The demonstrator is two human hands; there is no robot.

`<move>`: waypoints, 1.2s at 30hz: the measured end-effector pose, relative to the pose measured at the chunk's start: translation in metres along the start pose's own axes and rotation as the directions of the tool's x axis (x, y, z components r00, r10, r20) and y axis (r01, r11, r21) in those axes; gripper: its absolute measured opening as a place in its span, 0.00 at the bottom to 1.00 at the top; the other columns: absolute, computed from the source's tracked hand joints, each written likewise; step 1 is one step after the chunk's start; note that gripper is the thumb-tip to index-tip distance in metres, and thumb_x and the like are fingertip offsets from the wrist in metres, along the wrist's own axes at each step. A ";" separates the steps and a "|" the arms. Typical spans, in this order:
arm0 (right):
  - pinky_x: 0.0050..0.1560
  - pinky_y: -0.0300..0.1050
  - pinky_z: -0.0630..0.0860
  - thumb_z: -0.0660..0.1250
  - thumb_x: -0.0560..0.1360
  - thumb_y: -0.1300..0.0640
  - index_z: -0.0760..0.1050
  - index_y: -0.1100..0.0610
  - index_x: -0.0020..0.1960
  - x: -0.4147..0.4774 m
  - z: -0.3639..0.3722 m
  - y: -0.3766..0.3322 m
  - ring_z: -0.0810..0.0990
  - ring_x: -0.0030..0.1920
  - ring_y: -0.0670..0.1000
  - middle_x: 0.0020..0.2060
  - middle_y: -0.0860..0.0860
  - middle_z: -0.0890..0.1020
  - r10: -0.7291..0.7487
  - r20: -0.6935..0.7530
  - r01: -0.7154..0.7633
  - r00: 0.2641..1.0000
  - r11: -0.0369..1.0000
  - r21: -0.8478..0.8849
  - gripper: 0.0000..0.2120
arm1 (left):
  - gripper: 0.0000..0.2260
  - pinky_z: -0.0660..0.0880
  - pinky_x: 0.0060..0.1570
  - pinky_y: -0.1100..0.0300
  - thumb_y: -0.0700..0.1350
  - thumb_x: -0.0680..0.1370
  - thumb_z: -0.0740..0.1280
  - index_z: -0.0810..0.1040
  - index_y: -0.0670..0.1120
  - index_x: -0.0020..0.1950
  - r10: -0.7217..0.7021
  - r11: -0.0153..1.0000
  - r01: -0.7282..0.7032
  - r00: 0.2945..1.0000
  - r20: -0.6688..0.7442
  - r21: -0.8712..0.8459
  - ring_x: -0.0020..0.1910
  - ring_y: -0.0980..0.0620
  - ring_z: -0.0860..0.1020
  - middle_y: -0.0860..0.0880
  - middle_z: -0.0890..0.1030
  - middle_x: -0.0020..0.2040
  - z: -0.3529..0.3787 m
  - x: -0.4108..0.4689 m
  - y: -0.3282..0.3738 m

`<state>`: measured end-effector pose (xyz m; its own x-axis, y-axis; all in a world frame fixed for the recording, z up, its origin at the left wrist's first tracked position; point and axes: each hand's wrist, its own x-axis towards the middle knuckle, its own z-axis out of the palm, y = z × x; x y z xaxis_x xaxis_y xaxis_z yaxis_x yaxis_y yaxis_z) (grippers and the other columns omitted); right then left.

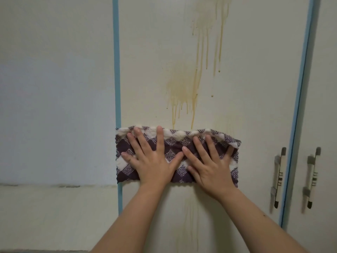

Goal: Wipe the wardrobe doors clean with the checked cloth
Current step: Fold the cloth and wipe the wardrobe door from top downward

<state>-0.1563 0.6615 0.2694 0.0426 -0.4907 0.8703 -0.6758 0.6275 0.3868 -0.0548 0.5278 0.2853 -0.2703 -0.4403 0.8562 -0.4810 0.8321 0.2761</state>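
Observation:
A purple-and-white checked cloth (175,143) lies flat against the cream wardrobe door (246,79), folded into a wide band. My left hand (151,159) presses on its left half with fingers spread. My right hand (209,165) presses on its right half, fingers spread too, with the cloth's upper right corner folded over one fingertip. Yellow-brown stains (182,86) with long drips run down the door above the cloth. Fainter streaks (189,225) show below it between my forearms.
A blue strip (116,70) edges the door on the left, beside a pale wall (54,106). Another blue strip (299,106) separates it from the neighbouring door on the right. Two upright handles (278,178) (312,178) flank that strip.

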 end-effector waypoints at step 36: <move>0.66 0.71 0.35 0.43 0.74 0.31 0.40 0.30 0.71 0.326 -0.102 0.141 0.33 0.74 0.50 0.75 0.38 0.38 0.204 -0.090 -0.204 0.975 0.979 0.014 0.27 | 0.37 0.42 0.65 0.31 0.76 0.67 0.41 0.40 0.64 0.73 0.142 0.990 -0.129 0.943 -0.300 0.062 0.74 0.43 0.37 0.46 0.39 0.77 -0.146 0.324 0.084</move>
<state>-0.1629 0.6517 0.6386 -0.0301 -0.2957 0.9548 -0.6807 0.7055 0.1970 -0.0612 0.5037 0.6496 -0.0731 -0.1966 0.9778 -0.4928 0.8595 0.1359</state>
